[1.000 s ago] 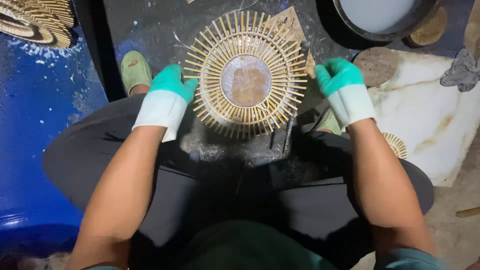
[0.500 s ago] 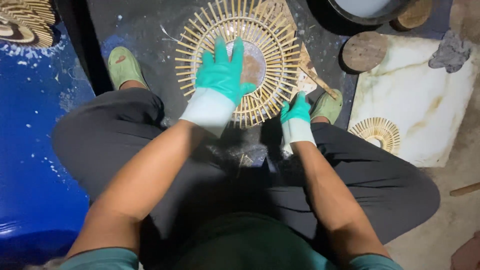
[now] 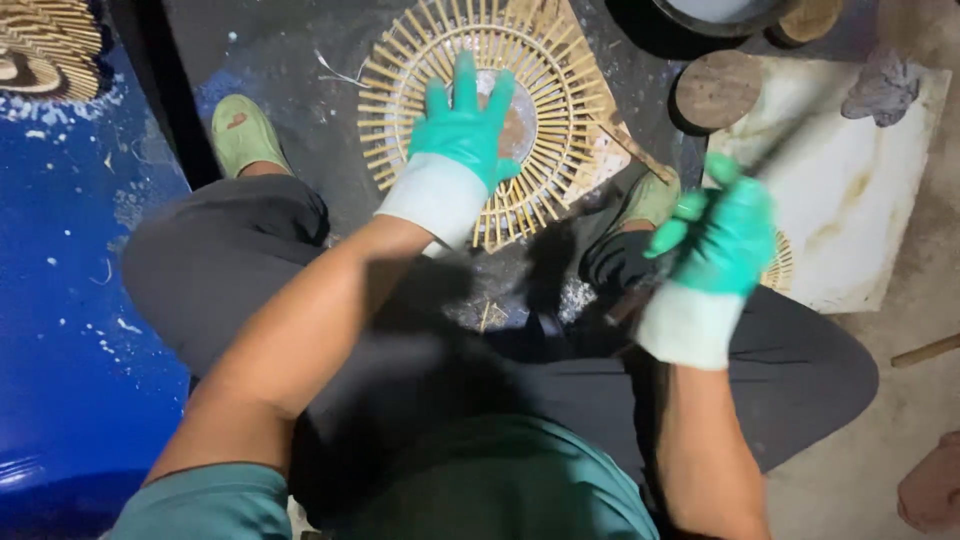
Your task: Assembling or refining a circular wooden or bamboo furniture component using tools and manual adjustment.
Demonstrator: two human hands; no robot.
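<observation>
A round sunburst frame of thin bamboo sticks (image 3: 565, 75) lies on the dark floor between my feet, with a round brownish disc at its centre. My left hand (image 3: 465, 125), in a green and white glove, lies flat on that centre with the fingers spread. My right hand (image 3: 720, 235), gloved the same way, is raised to the right of the frame, above my right knee. It is closed around a long, thin tool (image 3: 628, 300). The tool is blurred, so I cannot tell its kind.
A blue surface (image 3: 60, 300) runs along the left, with a stack of similar bamboo pieces (image 3: 45, 45) at its top. Green sandals (image 3: 240, 135) (image 3: 652, 195) flank the frame. To the right lie a round wooden disc (image 3: 718, 90), a white sheet (image 3: 850, 200) and a small bamboo piece (image 3: 778, 268).
My left hand has stayed pressed on the frame's centre. My right hand has lifted from the frame's lower right edge and swung out to the right with the tool.
</observation>
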